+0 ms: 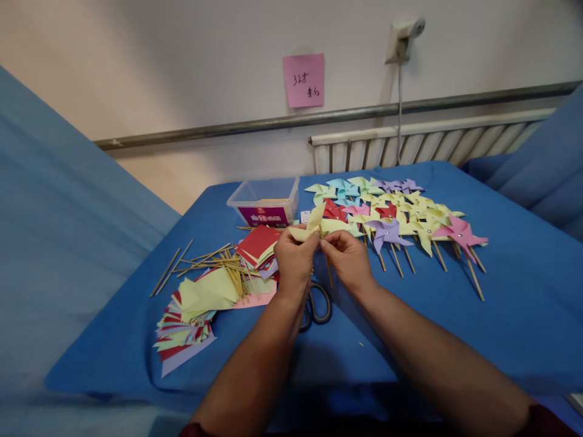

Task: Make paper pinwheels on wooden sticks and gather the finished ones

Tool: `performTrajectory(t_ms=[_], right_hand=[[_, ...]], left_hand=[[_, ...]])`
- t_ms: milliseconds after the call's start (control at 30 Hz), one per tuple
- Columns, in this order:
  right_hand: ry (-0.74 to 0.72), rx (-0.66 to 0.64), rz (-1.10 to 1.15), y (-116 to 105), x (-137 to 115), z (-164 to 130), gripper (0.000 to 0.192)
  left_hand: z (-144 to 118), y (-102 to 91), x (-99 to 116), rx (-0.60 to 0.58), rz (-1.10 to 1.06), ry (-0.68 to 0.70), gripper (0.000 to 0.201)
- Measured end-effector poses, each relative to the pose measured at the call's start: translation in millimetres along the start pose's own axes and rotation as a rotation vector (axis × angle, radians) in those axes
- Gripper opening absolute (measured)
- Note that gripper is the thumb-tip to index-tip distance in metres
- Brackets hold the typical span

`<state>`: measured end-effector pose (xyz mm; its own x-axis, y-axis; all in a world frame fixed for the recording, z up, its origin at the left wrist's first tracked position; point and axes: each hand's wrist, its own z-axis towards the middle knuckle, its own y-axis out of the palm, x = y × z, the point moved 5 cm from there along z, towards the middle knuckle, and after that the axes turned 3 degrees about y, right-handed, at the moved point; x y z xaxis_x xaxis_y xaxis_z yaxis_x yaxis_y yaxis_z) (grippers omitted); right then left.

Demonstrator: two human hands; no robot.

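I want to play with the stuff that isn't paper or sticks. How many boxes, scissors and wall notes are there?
Clear plastic box: 1
Scissors, partly hidden under the left hand and right hand: 1
Pink note on the wall: 1
Total: 3

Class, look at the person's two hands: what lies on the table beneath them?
A pair of scissors lies on the blue table cover under the left hand and right hand. Only the handle loops show; the blades are covered by the left wrist.
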<state>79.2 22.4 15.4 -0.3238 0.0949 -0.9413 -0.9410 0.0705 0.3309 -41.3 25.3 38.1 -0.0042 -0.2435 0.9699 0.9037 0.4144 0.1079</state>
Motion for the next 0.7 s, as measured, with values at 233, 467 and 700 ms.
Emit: performTrajectory(t_ms=[233,467,700], right_hand=[[0.048,-0.041,0.000,1.8,-0.8,0.0,0.029],[0.054,-0.034,-0.017,0.6,-0.8,1.4,0.032],[0.003,0.033,-0.057,-3.9,1.7,4.0,0.029]], left_hand=[[-2.5,2.7,2.8,-0.008,-0.083,-0.002,0.031],[-3.8,3.7,3.5,-0.036,-0.105,0.001,0.029],[-5.2,8.3,7.5,-0.090,-0.079,-0.050,0.033]])
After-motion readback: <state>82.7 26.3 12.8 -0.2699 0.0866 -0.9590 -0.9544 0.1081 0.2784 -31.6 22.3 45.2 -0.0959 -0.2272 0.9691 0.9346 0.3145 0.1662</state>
